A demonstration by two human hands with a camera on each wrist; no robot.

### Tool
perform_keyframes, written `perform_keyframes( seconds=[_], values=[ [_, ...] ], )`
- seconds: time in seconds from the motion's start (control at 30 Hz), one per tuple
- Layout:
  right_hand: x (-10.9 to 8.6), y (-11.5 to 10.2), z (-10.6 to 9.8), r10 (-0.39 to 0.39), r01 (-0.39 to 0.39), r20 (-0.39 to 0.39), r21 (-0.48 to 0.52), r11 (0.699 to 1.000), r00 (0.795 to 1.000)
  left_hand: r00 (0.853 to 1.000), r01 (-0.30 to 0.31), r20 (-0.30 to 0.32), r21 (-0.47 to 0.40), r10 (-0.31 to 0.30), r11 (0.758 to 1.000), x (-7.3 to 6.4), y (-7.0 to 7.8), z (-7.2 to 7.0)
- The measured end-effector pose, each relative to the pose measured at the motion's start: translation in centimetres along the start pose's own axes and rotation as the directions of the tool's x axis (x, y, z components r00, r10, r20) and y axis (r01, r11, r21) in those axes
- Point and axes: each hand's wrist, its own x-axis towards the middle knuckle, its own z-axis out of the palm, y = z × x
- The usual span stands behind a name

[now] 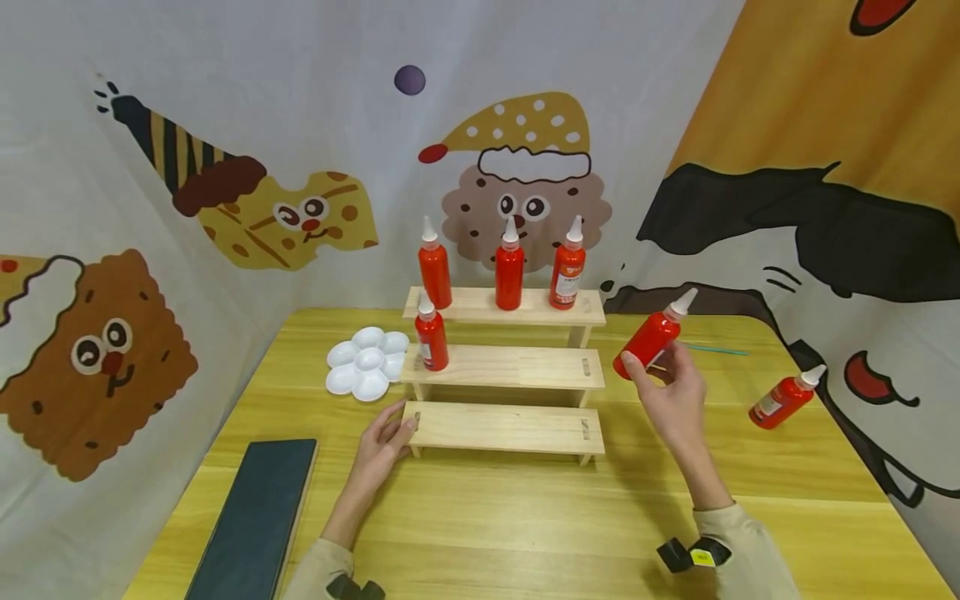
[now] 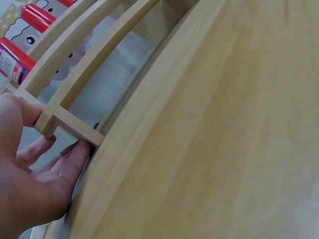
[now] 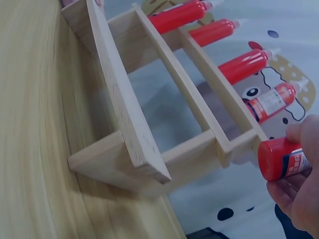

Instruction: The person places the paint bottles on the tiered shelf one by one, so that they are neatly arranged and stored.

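Observation:
My right hand (image 1: 681,392) holds a red paint bottle (image 1: 649,340) with a white pointed cap, tilted, in the air right of the three-step wooden stand (image 1: 510,427). In the right wrist view its base (image 3: 271,160) faces the camera, near the stand's upper end. My left hand (image 1: 378,448) grips the left end of the lowest step, thumb on top and fingers by the leg, as the left wrist view shows. Three red bottles (image 1: 509,275) stand along the top step. Another red bottle (image 1: 432,340) stands at the left end of the middle step.
Another red bottle (image 1: 782,402) lies tilted on the table at the right. A thin teal stick (image 1: 716,350) lies behind my right hand. Left of the stand is a white flower-shaped palette (image 1: 369,358); a dark flat board (image 1: 255,517) lies front left. A printed curtain (image 1: 315,75) hangs behind.

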Motion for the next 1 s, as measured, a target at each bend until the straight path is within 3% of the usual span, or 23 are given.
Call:
perform_keyframes(
  seconds=[0.33,0.57,0.83,1.0],
  values=[
    [-0.1,-0.7,2.0,-0.070,0.070,0.080,0.002,0.998,0.994,1.000,0.003,-0.003,-0.008,-0.003,1.000,0.1,-0.1,0.0],
    [-0.3,-1.6,3.7,-0.077,0.080,0.151,-0.019,0.997,0.986,1.000,-0.004,0.002,-0.010,0.004,1.000,0.1,-0.1,0.0],
    [-0.3,-2.7,6.0,-0.095,0.076,0.252,0.085,0.993,0.963,1.000,-0.003,-0.005,0.006,0.003,1.000,0.0,-0.1,-0.1],
    [-0.3,-2.9,7.3,-0.148,0.121,0.296,0.110,0.987,0.944,1.000,-0.001,0.000,-0.002,0.001,1.000,0.1,-0.1,0.0]
  ],
)
